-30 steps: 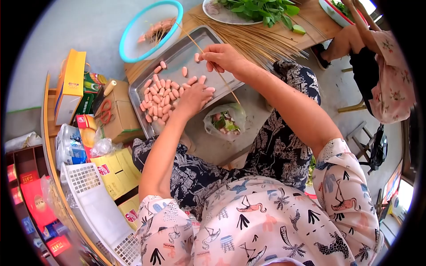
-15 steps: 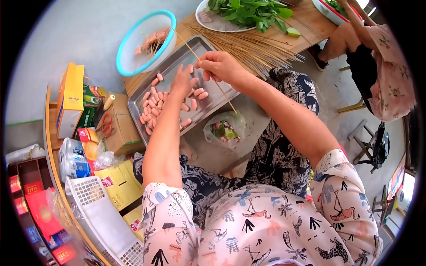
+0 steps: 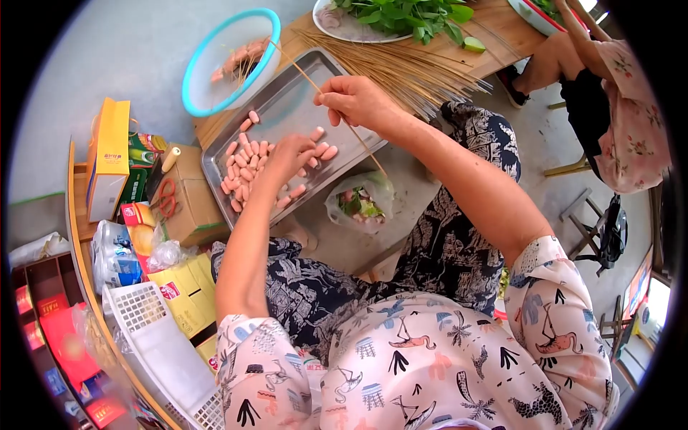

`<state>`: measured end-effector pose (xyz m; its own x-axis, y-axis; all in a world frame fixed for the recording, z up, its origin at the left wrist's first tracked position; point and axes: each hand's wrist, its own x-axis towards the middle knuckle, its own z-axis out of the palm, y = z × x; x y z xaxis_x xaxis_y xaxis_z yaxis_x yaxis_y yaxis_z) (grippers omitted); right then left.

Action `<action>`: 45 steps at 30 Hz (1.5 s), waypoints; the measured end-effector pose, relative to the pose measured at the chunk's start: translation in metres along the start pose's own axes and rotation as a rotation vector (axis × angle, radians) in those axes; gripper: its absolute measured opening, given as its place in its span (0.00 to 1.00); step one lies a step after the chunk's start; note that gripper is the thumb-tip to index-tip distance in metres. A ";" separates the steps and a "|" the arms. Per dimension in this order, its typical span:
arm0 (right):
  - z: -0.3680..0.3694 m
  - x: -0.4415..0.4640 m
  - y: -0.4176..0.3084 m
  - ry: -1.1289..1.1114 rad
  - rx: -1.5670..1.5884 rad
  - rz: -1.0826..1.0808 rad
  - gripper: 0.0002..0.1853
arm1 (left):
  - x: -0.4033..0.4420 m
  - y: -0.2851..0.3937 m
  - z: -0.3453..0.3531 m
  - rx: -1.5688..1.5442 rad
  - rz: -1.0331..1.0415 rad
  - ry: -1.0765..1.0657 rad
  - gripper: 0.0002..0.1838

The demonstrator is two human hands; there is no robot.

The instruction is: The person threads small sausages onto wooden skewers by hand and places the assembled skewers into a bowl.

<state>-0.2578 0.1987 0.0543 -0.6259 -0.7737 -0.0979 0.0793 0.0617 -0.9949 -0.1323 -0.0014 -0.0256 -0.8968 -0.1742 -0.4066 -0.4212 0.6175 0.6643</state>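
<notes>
My right hand (image 3: 355, 100) pinches a long bamboo skewer (image 3: 369, 152) near its middle. The skewer slants from the basin down past the tray's near edge, and no sausage shows on it. Over the metal tray (image 3: 315, 66), my left hand (image 3: 290, 155) is bent down among small pink sausages (image 3: 244, 165), its fingers drawn together on a sausage (image 3: 312, 163); the fingertips are partly hidden. Most sausages lie heaped at the tray's left end, with several more around the left hand.
A blue-rimmed basin (image 3: 188, 89) holds skewered sausages (image 3: 240, 61). Loose skewers (image 3: 401, 72) and a plate of leafy greens (image 3: 358, 32) lie on the wooden table (image 3: 505, 43). Below hangs a plastic bag of scraps (image 3: 360, 204). Scissors (image 3: 168, 197) are beside a cardboard box (image 3: 197, 208). Another person (image 3: 623, 115) sits right.
My left hand has lowered among the sausages, and its spread fingers have drawn together. My right hand still holds the skewer, almost in the same place. The view has shifted slightly.
</notes>
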 end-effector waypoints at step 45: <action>0.045 -0.051 0.015 -0.269 0.030 0.080 0.12 | -0.113 -0.038 -0.030 -1.054 -0.046 0.239 0.11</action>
<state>-0.1903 0.2106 0.0449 -0.3885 -0.9070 -0.1625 0.1461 0.1135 -0.9827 -0.0194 -0.0280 0.0136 -0.8323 -0.3961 -0.3879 -0.2572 -0.3438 0.9031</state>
